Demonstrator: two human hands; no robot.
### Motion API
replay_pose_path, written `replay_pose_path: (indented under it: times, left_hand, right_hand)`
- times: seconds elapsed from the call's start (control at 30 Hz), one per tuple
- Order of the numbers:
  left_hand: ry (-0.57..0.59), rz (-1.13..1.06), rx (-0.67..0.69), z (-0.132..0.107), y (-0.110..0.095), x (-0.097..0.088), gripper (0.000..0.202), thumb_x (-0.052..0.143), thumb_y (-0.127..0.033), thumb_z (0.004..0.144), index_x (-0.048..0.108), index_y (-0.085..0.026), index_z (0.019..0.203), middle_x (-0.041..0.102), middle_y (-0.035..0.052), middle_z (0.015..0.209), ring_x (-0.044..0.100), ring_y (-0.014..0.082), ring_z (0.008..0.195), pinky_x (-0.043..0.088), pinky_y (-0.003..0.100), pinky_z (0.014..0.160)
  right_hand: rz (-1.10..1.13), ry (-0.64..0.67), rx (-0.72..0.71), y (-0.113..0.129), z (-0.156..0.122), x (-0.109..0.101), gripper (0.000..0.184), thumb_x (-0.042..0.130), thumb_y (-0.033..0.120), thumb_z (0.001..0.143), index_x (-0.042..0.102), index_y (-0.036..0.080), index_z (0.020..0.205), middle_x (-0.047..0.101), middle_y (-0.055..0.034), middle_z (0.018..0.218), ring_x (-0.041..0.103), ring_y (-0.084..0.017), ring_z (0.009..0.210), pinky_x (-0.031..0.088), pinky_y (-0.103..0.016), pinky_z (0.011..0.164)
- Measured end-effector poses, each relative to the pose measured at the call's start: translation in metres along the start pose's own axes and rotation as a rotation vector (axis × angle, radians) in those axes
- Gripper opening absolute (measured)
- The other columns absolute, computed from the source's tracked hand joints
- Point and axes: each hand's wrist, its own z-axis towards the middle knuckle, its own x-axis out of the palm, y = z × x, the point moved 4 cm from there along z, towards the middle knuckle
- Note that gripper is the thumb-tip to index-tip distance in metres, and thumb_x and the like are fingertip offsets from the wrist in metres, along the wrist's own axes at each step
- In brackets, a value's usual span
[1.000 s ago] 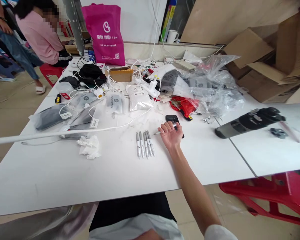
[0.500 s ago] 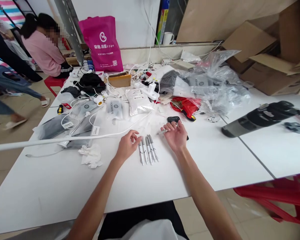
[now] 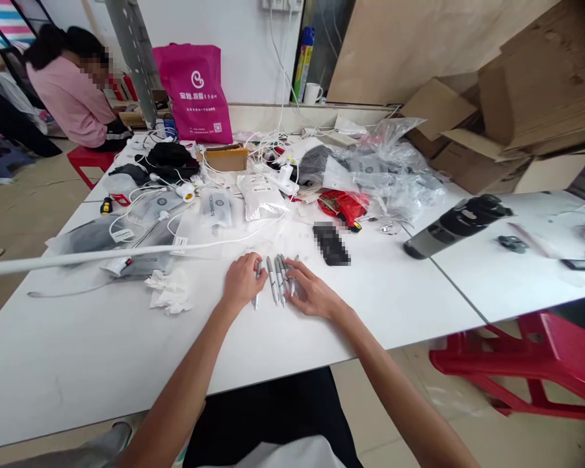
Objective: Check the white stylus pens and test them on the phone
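The left hand (image 3: 241, 283) is narrowed on one pen (image 3: 257, 301), while the right hand (image 3: 316, 296), now off the one phone (image 3: 331, 244), curves half-open beside at least three more pens (image 3: 273, 282).

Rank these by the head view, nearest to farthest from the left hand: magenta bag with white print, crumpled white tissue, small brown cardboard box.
From the left hand:
1. Crumpled white tissue: to the hand's left.
2. Small brown cardboard box: well beyond the hand.
3. Magenta bag with white print: behind the box, slightly left.
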Motion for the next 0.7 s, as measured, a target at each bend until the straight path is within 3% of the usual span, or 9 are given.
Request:
replay_pose_path:
  times: [0.13,0.23,0.37,0.43,0.5,0.57,0.63,0.7]
  left_hand:
    - [0.004,-0.016,-0.093,-0.001,0.003,0.0,0.023,0.069,-0.022,0.092,0.069,-0.022,0.114,0.073,0.0031,0.09,0.069,0.0224,0.084,0.048,0.033,0.077]
    - [0.001,-0.127,-0.186,-0.001,0.008,-0.002,0.019,0.073,-0.023,0.087,0.074,-0.022,0.106,0.075,0.0028,0.09,0.069,0.0208,0.081,0.049,0.032,0.077]
    - [-0.034,-0.515,-0.266,0.002,0.011,-0.004,0.023,0.076,-0.029,0.083,0.079,-0.02,0.104,0.075,0.0019,0.085,0.065,0.0178,0.075,0.05,0.031,0.075]
    - [-0.071,-0.776,-0.307,0.004,0.012,-0.003,0.029,0.078,-0.035,0.081,0.08,-0.017,0.104,0.076,0.0032,0.088,0.065,0.0168,0.075,0.05,0.03,0.074]
    - [-0.076,-0.985,-0.35,0.007,0.012,-0.001,0.032,0.08,-0.04,0.081,0.08,-0.016,0.102,0.073,0.0022,0.082,0.061,0.0148,0.07,0.049,0.028,0.068]
    - [-0.056,-1.149,-0.389,0.008,0.011,0.002,0.031,0.08,-0.04,0.083,0.08,-0.015,0.1,0.065,-0.0014,0.07,0.055,0.0121,0.063,0.045,0.026,0.063]
    - [-0.033,-1.293,-0.429,0.009,0.011,0.003,0.029,0.081,-0.039,0.085,0.078,-0.014,0.1,0.065,-0.0013,0.071,0.056,0.0112,0.065,0.046,0.025,0.063]
    - [-0.012,-1.314,-0.452,0.009,0.011,0.002,0.031,0.082,-0.04,0.085,0.076,-0.015,0.101,0.07,0.0017,0.081,0.063,0.0132,0.072,0.05,0.025,0.068]
  right_hand:
    - [0.009,0.067,0.002,0.0,0.003,-0.001,0.048,0.078,0.05,0.094,0.053,0.021,0.125,0.041,-0.0222,0.169,0.059,-0.04,0.145,0.057,-0.056,0.113]
    - [0.021,0.073,-0.006,-0.007,0.006,-0.004,0.052,0.081,0.055,0.091,0.053,0.022,0.12,0.043,-0.0222,0.167,0.06,-0.04,0.144,0.059,-0.055,0.108]
    - [-0.005,0.048,-0.06,-0.016,0.018,-0.009,0.039,0.07,0.04,0.099,0.053,0.022,0.129,0.052,-0.0214,0.158,0.062,-0.036,0.141,0.057,-0.055,0.112]
    - [-0.037,-0.012,-0.126,-0.003,0.027,-0.018,0.039,0.068,0.034,0.099,0.053,0.021,0.133,0.057,-0.0225,0.151,0.064,-0.035,0.136,0.059,-0.054,0.108]
    - [-0.053,-0.161,-0.249,0.032,0.035,-0.036,0.039,0.068,0.029,0.098,0.057,0.019,0.134,0.065,-0.0217,0.136,0.067,-0.034,0.128,0.062,-0.053,0.103]
    - [0.015,-0.25,-0.415,0.088,0.04,-0.056,0.038,0.072,0.024,0.094,0.061,0.021,0.13,0.071,-0.016,0.122,0.071,-0.03,0.116,0.063,-0.049,0.098]
    - [0.119,-0.27,-0.589,0.152,0.041,-0.079,0.03,0.073,0.025,0.092,0.066,0.025,0.121,0.075,-0.0078,0.107,0.074,-0.024,0.099,0.065,-0.043,0.087]
    - [0.107,-0.226,-0.585,0.202,0.041,-0.099,0.02,0.076,0.029,0.091,0.071,0.031,0.11,0.075,-0.0035,0.1,0.072,-0.022,0.091,0.065,-0.041,0.082]
